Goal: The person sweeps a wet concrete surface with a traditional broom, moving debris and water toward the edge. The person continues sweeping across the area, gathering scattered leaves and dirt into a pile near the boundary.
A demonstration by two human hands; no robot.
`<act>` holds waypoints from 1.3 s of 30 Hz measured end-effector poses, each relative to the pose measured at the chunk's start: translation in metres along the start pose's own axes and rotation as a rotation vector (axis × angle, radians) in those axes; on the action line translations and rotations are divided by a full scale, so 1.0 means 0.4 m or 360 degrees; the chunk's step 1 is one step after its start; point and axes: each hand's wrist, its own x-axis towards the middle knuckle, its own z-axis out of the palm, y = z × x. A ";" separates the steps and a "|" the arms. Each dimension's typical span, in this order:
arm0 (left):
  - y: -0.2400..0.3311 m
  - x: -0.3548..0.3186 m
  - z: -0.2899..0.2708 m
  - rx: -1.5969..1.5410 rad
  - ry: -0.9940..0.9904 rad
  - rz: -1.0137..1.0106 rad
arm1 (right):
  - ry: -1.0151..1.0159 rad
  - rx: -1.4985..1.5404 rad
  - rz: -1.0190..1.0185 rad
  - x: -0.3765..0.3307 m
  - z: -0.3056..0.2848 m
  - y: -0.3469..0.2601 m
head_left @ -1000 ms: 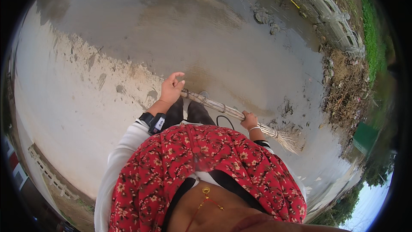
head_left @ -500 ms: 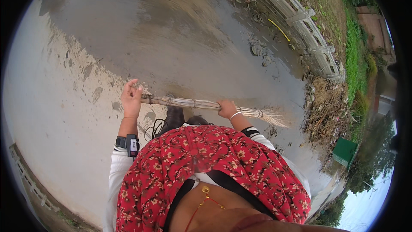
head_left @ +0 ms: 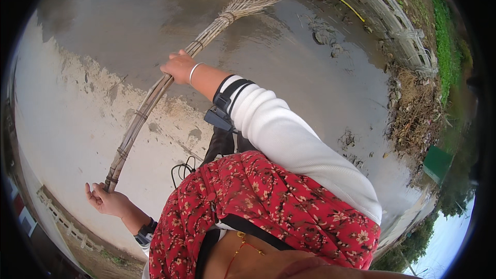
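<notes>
A long broom [head_left: 155, 93] of bundled twigs, tied with several bands, slants from my lower left up to the far middle. My right hand [head_left: 179, 67] is closed around its shaft, partway along, and that arm reaches across in front of me. At the handle's end, my left hand [head_left: 109, 202] holds it against the palm and thumb, some fingers loose and away from the shaft. The splayed bristles [head_left: 256, 0] are over the muddy water at the far side, partly blurred.
Shallow brown water [head_left: 289, 82] covers much of the pale concrete [head_left: 67, 129]. A broken white railing [head_left: 392, 15] runs along the right, near a yellow strip [head_left: 347, 8]. Dry plant debris [head_left: 413, 108] lies at the bank, with a green box [head_left: 437, 164] beyond it.
The broom has swung from lying across me, bristles right, to slanting with bristles far. My right hand has moved forward and left; my left hand has moved back and left with the handle's end.
</notes>
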 end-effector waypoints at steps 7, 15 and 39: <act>0.037 -0.218 0.254 0.0314 -0.0259 0.0059 | 0.0133 0.0320 0.0316 -0.197 0.140 0.256; 0.059 -0.456 0.818 -0.0102 -0.1196 0.0333 | 0.0721 0.0366 0.1278 -0.772 0.263 0.597; -0.211 -0.209 0.433 -0.0361 -0.1329 -0.0248 | -0.0383 -0.0076 0.1119 -0.789 0.211 0.215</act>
